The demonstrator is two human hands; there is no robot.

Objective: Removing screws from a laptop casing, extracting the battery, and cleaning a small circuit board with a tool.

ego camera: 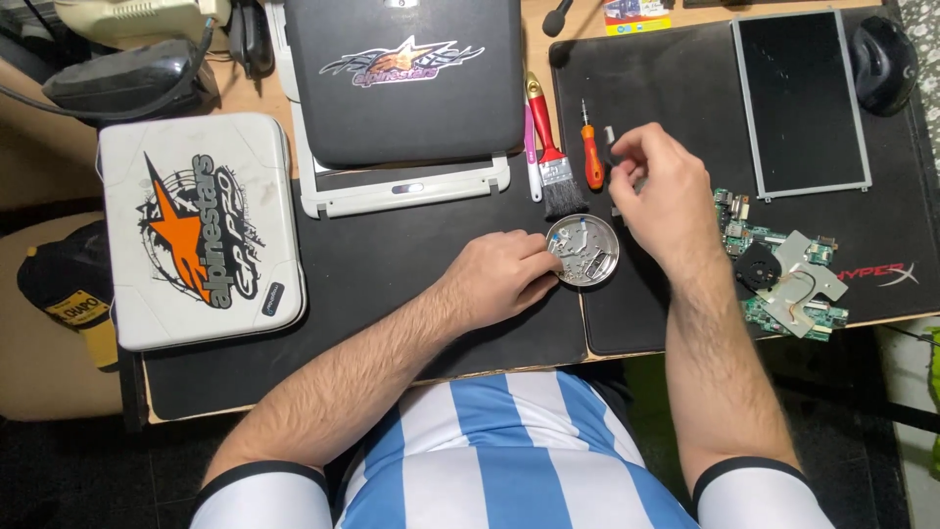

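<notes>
A small round metal dish (pixel 584 251) with small parts in it sits on the black desk mat (pixel 392 284). My left hand (pixel 499 277) rests at the dish's left rim, fingers curled on its edge. My right hand (pixel 658 196) hovers just right of and above the dish, fingertips pinched on a small dark part that I cannot make out. An orange-handled screwdriver (pixel 591 155) and a red-handled brush (pixel 550 147) lie just beyond the dish.
A dark laptop lid with a sticker (pixel 403 78) lies on a white laptop base (pixel 406 191). A white laptop cover (pixel 201 230) is at left. A bare screen panel (pixel 801 103), a mouse (pixel 885 64) and a green circuit board with fan (pixel 783 274) are at right.
</notes>
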